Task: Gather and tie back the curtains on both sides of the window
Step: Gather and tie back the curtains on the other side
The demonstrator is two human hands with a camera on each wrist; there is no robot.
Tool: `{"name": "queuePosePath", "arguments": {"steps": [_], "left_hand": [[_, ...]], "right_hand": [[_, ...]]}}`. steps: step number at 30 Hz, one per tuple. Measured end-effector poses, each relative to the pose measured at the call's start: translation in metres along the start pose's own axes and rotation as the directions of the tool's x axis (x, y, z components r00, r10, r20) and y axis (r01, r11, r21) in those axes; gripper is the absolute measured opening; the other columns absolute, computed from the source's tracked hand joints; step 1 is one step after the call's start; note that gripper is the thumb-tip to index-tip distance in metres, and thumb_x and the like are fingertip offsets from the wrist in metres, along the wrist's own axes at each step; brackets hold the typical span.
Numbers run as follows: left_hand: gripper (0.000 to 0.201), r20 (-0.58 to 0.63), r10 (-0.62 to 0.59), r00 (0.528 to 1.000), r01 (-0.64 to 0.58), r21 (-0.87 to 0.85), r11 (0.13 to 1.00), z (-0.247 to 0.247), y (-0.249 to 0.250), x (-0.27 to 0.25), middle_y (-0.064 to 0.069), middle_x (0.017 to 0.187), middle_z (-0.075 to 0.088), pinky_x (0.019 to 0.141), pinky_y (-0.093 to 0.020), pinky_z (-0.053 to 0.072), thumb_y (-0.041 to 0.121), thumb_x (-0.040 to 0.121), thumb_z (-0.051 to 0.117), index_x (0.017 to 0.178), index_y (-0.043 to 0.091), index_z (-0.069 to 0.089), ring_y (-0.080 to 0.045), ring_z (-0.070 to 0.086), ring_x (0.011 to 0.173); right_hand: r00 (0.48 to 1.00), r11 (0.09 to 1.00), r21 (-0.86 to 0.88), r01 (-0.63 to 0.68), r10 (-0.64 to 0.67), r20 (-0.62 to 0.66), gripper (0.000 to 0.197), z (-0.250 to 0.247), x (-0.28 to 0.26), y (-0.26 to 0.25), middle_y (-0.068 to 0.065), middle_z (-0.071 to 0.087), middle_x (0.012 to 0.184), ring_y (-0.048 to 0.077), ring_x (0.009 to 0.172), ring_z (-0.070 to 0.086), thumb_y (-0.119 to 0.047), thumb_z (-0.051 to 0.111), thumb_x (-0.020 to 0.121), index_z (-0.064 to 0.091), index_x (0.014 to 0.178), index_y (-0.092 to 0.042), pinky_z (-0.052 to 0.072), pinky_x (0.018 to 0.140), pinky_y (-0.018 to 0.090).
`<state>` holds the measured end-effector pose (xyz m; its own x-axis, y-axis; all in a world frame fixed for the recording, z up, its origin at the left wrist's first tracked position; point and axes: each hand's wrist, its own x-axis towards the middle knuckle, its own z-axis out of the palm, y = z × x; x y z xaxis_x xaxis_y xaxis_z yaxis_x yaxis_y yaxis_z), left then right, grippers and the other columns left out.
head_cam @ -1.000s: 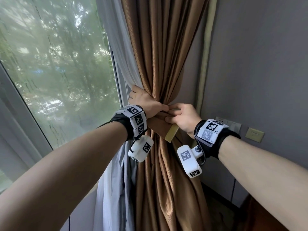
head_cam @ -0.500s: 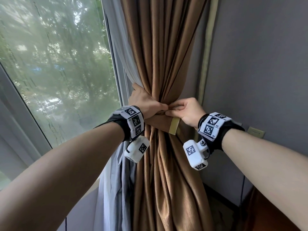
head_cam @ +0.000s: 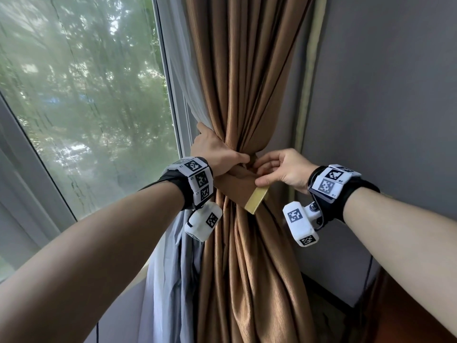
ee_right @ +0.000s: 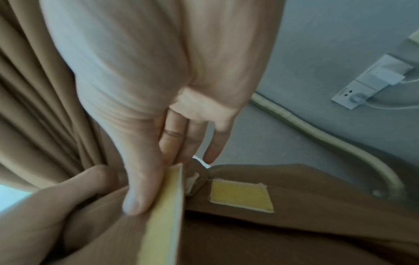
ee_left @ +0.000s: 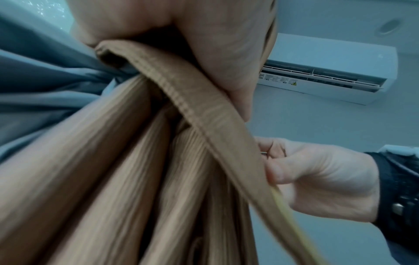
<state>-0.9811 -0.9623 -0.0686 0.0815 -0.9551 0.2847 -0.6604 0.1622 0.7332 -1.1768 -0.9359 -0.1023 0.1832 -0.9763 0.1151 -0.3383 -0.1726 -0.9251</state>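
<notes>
A brown curtain (head_cam: 244, 82) hangs gathered at the window's right side, with a white sheer curtain (head_cam: 183, 70) behind it. A brown tieback band (head_cam: 237, 184) with a yellow fastening patch (head_cam: 257, 199) at its end wraps the gathered waist. My left hand (head_cam: 217, 154) grips the bundle and the band from the left; in the left wrist view the tieback band (ee_left: 217, 123) runs under its thumb. My right hand (head_cam: 279, 169) pinches the band's free end just above the patch. In the right wrist view a second yellow patch (ee_right: 241, 196) shows on the band behind my right hand (ee_right: 145, 179).
The window pane (head_cam: 81, 100) fills the left. A grey wall (head_cam: 383, 95) stands close on the right, with a beige pipe (head_cam: 309, 70) running down beside the curtain. Wall sockets with a plugged cable (ee_right: 371, 84) sit on that wall. An air conditioner (ee_left: 328, 71) hangs high up.
Both hands have risen slightly with the band. My right hand has drawn back to the right, its fingers spread looser, and the patch end of the band stands further out from the curtain.
</notes>
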Motion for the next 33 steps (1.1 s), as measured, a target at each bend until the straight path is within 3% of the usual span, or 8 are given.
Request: {"name": "queuePosePath", "arguments": {"steps": [4, 10, 16, 19, 22, 24, 29, 33], "left_hand": [[0.104, -0.005, -0.008, 1.0, 0.008, -0.007, 1.0, 0.001, 0.001, -0.001, -0.006, 0.117, 0.058, 0.09, -0.033, 0.05, 0.044, 0.056, 0.097, 0.129, 0.01, 0.032, -0.023, 0.054, 0.1], [0.1, -0.001, -0.017, 1.0, 0.017, -0.019, 1.0, 0.0, 0.001, -0.002, -0.003, 0.112, 0.052, 0.086, -0.03, 0.045, 0.042, 0.059, 0.097, 0.129, 0.01, 0.033, -0.021, 0.05, 0.1], [0.098, -0.002, -0.019, 1.0, 0.019, -0.024, 1.0, 0.0, 0.001, -0.003, -0.001, 0.11, 0.051, 0.084, -0.028, 0.043, 0.041, 0.06, 0.097, 0.127, 0.011, 0.032, -0.02, 0.05, 0.097], [0.097, -0.003, -0.014, 1.0, 0.013, -0.022, 1.0, 0.0, 0.001, -0.003, -0.001, 0.109, 0.052, 0.084, -0.028, 0.043, 0.042, 0.06, 0.097, 0.127, 0.011, 0.033, -0.02, 0.05, 0.097], [0.097, -0.007, -0.018, 1.0, 0.018, -0.026, 0.999, 0.0, 0.002, -0.003, -0.001, 0.108, 0.053, 0.084, -0.028, 0.044, 0.042, 0.059, 0.097, 0.125, 0.012, 0.033, -0.02, 0.052, 0.096], [0.094, -0.003, -0.029, 1.0, 0.029, -0.021, 0.999, 0.001, 0.003, -0.004, -0.001, 0.109, 0.054, 0.084, -0.029, 0.044, 0.042, 0.059, 0.097, 0.119, 0.015, 0.031, -0.02, 0.051, 0.096], [0.095, -0.003, -0.066, 0.998, 0.066, 0.018, 0.998, -0.002, 0.008, -0.005, 0.006, 0.092, 0.05, 0.085, -0.03, 0.046, 0.046, 0.057, 0.097, 0.116, 0.018, 0.028, -0.021, 0.053, 0.096], [0.105, 0.011, -0.106, 0.994, 0.104, 0.119, 0.987, -0.007, 0.011, -0.008, 0.001, 0.102, 0.057, 0.11, -0.046, 0.045, 0.062, 0.05, 0.091, 0.123, 0.018, 0.031, -0.032, 0.057, 0.119]], "right_hand": [[0.999, 0.989, -0.145, 0.026, -0.029, -0.019, 0.028, 0.002, 0.004, 0.0, 0.012, 0.071, 0.087, 0.015, 0.078, 0.066, 0.01, 0.083, 0.078, 0.072, 0.085, -0.015, 0.056, 0.074, 0.017], [0.996, 0.986, -0.169, 0.016, -0.03, -0.082, 0.019, 0.008, 0.01, 0.003, 0.011, 0.062, 0.091, 0.027, 0.084, 0.067, -0.005, 0.069, 0.098, 0.06, 0.09, -0.019, 0.063, 0.058, 0.031], [0.992, 0.961, -0.275, 0.022, -0.056, -0.114, 0.017, 0.007, 0.013, 0.001, 0.014, 0.057, 0.062, 0.016, 0.034, 0.047, -0.013, 0.066, 0.102, 0.053, 0.092, -0.017, 0.036, 0.034, 0.024], [0.988, 0.994, -0.106, -0.014, -0.003, -0.155, 0.015, 0.005, 0.009, -0.002, 0.014, 0.061, 0.062, 0.012, 0.033, 0.054, -0.007, 0.071, 0.098, 0.057, 0.103, -0.005, 0.039, 0.036, 0.02], [0.991, 0.985, 0.154, -0.075, 0.09, -0.094, 0.022, 0.005, 0.002, -0.013, 0.016, 0.067, 0.082, 0.014, 0.052, 0.072, 0.0, 0.069, 0.097, 0.058, 0.114, 0.005, 0.057, 0.049, 0.018], [0.991, 0.98, 0.169, -0.104, 0.117, -0.069, 0.026, 0.003, 0.0, -0.018, 0.011, 0.068, 0.081, 0.017, 0.058, 0.073, 0.003, 0.074, 0.092, 0.063, 0.115, 0.007, 0.059, 0.053, 0.019], [0.968, 0.985, -0.025, -0.173, 0.174, 0.18, 0.01, -0.002, -0.008, -0.028, 0.01, 0.067, 0.071, 0.013, 0.049, 0.061, 0.001, 0.075, 0.09, 0.066, 0.092, -0.004, 0.046, 0.05, 0.019], [0.908, 0.955, -0.212, -0.206, 0.267, 0.322, 0.006, -0.002, -0.015, -0.034, -0.005, 0.06, 0.05, 0.008, 0.035, 0.045, -0.008, 0.07, 0.097, 0.065, 0.097, -0.004, 0.029, 0.04, 0.018]]}}
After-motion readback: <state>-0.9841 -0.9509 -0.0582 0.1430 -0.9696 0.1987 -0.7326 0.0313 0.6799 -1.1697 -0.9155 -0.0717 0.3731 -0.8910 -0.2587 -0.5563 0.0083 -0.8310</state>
